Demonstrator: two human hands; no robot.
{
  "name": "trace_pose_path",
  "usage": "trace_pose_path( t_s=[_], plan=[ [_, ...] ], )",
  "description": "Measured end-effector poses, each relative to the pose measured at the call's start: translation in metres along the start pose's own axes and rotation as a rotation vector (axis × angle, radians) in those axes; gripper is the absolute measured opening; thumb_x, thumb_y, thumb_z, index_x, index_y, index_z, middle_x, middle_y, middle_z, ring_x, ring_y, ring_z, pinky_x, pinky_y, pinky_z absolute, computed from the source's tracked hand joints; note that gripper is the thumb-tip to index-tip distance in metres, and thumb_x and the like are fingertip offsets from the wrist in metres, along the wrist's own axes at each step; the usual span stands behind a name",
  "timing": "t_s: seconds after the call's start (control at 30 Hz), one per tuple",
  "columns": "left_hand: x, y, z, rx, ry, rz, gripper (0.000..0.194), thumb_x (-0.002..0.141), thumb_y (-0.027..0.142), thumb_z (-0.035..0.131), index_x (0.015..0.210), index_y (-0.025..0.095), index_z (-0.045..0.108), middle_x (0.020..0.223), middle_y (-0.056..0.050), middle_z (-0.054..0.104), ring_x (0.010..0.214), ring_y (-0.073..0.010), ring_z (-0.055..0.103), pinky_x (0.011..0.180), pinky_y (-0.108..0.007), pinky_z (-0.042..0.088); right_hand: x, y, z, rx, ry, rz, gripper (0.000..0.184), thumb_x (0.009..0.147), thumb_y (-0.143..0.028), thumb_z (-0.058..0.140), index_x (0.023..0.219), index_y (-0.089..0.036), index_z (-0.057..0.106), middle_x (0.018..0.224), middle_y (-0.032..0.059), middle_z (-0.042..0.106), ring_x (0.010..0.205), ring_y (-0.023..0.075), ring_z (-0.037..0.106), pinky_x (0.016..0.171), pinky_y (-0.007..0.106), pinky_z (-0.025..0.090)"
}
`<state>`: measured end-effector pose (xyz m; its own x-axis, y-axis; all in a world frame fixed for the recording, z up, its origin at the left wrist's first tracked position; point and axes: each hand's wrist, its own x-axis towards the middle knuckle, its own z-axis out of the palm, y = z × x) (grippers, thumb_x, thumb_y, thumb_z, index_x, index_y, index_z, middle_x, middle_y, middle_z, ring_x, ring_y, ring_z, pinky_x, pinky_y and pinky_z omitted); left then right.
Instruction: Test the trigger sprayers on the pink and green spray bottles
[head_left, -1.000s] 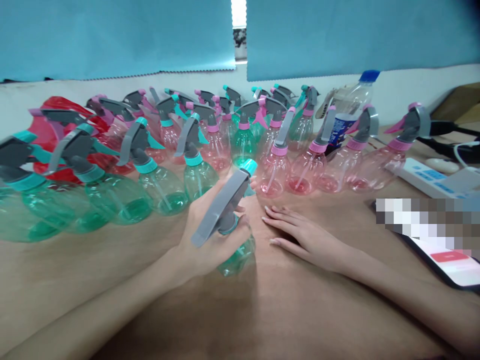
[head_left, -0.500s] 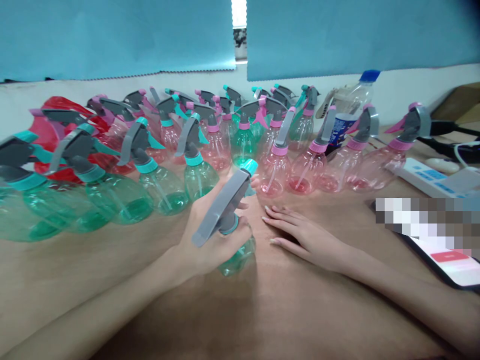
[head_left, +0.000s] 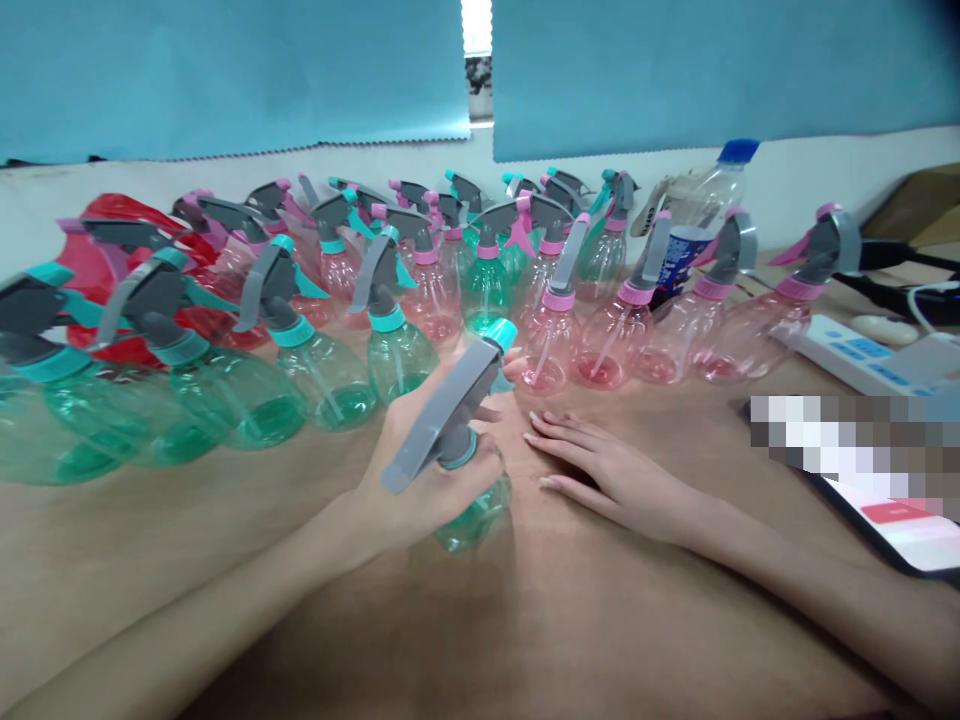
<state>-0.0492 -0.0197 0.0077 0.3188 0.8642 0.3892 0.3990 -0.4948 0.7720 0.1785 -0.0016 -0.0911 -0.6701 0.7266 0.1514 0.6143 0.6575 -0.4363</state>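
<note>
My left hand (head_left: 412, 455) is wrapped round the neck of a green spray bottle (head_left: 476, 515) with a grey trigger head and a turquoise nozzle pointing away from me. The bottle is at the middle of the wooden table, partly covered by my fingers. My right hand (head_left: 607, 460) lies palm down on the tabletop to the right of it, fingers stretched out and holding nothing. Just beyond my right fingertips stands a pink spray bottle (head_left: 546, 350). Another green spray bottle (head_left: 401, 360) is directly behind my left hand.
Green spray bottles (head_left: 326, 375) line the left, pink ones (head_left: 709, 325) the right, with several more behind. Red plastic (head_left: 135, 335) lies at the left. To the right are a smartphone (head_left: 862, 500), a white power strip (head_left: 840, 350) and a blue-capped bottle (head_left: 716, 190). Blue curtains (head_left: 247, 75) hang behind.
</note>
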Motion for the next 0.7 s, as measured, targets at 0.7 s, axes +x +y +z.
trace_pose_path(
  t_s=[0.7],
  plan=[
    [0.0036,0.0057,-0.0075,0.094,-0.071,0.018,0.017,0.067,0.016,0.049,0.083,0.022,0.051,0.071,0.003,0.057,0.055,-0.0122,0.053,0.057,-0.026,0.048,0.0014,-0.0027,-0.0028,-0.025,-0.029,0.011,0.054,0.098,-0.047,0.041,0.141,-0.016,0.048,0.151,0.0116,0.041,0.142,0.0281,0.033,0.116,0.052,0.028]
  ],
)
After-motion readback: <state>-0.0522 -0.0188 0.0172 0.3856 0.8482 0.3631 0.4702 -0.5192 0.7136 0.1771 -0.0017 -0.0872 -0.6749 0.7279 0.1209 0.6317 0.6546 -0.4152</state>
